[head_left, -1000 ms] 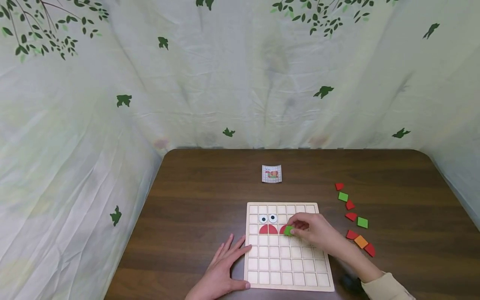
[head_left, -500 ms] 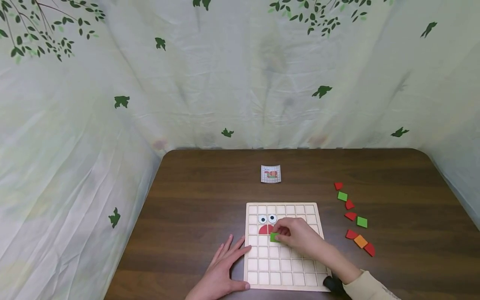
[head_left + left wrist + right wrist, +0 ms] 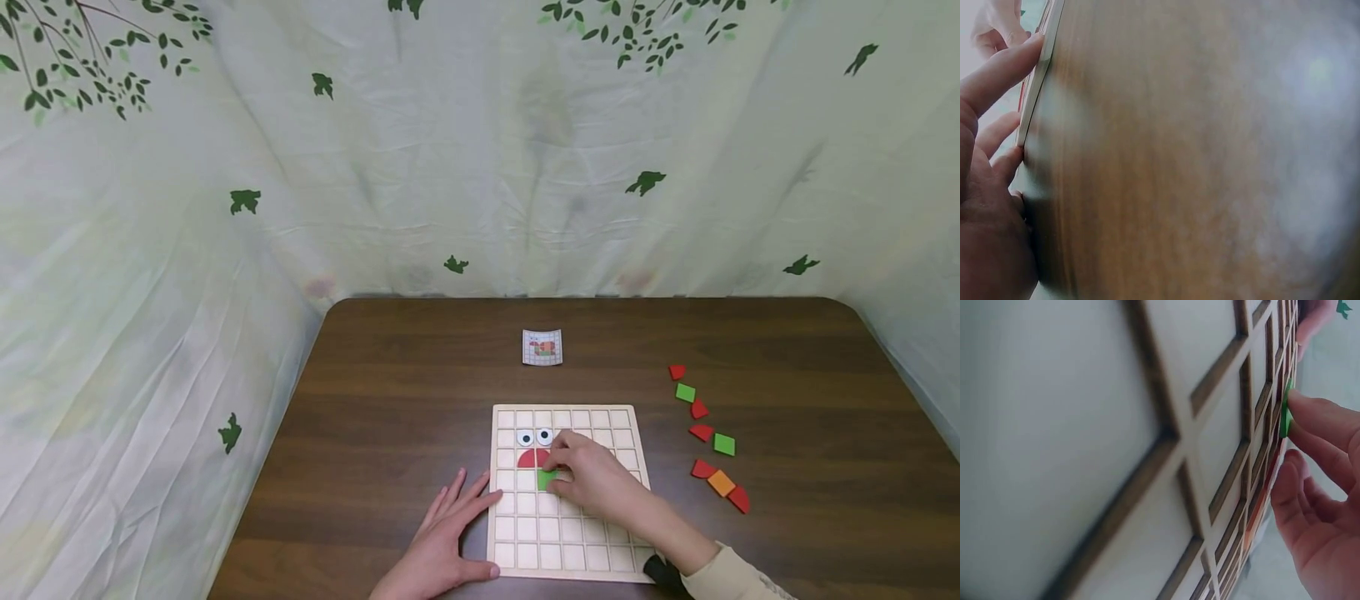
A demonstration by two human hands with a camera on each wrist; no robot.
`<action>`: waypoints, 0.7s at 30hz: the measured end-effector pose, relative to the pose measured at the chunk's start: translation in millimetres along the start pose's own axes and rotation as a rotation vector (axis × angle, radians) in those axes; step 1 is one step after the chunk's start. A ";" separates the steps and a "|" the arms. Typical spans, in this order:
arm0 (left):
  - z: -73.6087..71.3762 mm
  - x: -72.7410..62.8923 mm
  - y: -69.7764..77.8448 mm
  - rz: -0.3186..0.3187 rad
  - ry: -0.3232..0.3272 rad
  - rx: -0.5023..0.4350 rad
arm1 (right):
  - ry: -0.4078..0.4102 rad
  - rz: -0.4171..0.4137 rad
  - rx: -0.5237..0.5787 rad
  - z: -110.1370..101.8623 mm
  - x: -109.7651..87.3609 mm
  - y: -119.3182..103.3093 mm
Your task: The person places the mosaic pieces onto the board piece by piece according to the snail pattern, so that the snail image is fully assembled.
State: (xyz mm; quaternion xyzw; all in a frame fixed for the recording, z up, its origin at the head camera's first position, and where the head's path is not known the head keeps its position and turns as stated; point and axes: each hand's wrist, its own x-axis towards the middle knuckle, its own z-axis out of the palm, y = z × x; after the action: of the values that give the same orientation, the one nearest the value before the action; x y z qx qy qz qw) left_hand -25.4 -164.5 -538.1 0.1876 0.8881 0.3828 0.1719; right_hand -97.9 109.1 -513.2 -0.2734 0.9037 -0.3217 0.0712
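Observation:
My right hand (image 3: 596, 475) pinches a green square tile (image 3: 546, 481) at a cell of the white gridded board (image 3: 585, 557), just below a red half-disc of two quarter-round tiles (image 3: 528, 459). In the right wrist view, thumb and finger meet on the thin green tile (image 3: 1285, 415), which sits close over the grid. Two eye tiles (image 3: 525, 438) lie above the red ones. My left hand (image 3: 453, 537) rests spread along the board's left edge, fingers extended against it; the left wrist view shows its fingers (image 3: 1007, 72) at the rim.
To the right on the brown table (image 3: 405, 400) lie loose tiles: several red ones (image 3: 702, 432), two green squares (image 3: 724, 444) and an orange square (image 3: 722, 483). A small picture card (image 3: 542, 348) lies beyond the board. Behind hangs a leaf-printed curtain (image 3: 495, 167).
My right hand has carried the green tile leftward and slightly nearer, from beside another red tile to the cell under the red half-disc. My left hand stays put.

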 end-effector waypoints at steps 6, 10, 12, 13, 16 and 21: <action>0.4 0.1 -0.8 -0.009 -0.008 0.001 | -0.019 -0.003 0.000 -2.8 -5.4 2.7; 0.7 0.2 -0.9 -0.009 -0.004 -0.002 | -0.010 -0.036 0.009 -5.9 -10.6 4.3; 0.6 0.4 -0.7 -0.009 -0.002 -0.003 | -0.011 -0.032 0.025 -8.9 -13.8 5.4; 0.6 0.4 -0.5 -0.013 -0.004 -0.005 | -0.014 -0.023 0.033 -10.4 -15.8 6.6; 0.4 0.4 -0.4 -0.021 -0.010 -0.010 | -0.003 0.024 0.068 -15.2 -22.8 12.6; 0.1 0.8 -0.3 -0.014 -0.005 -0.003 | 0.079 0.085 0.128 -25.2 -36.3 25.8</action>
State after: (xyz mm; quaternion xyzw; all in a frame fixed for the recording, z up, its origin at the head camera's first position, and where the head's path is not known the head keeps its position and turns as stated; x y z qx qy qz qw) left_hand -26.1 -164.2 -538.5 0.1818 0.8884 0.3826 0.1771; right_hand -86.6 159.0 -511.2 -0.2169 0.8941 -0.3862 0.0665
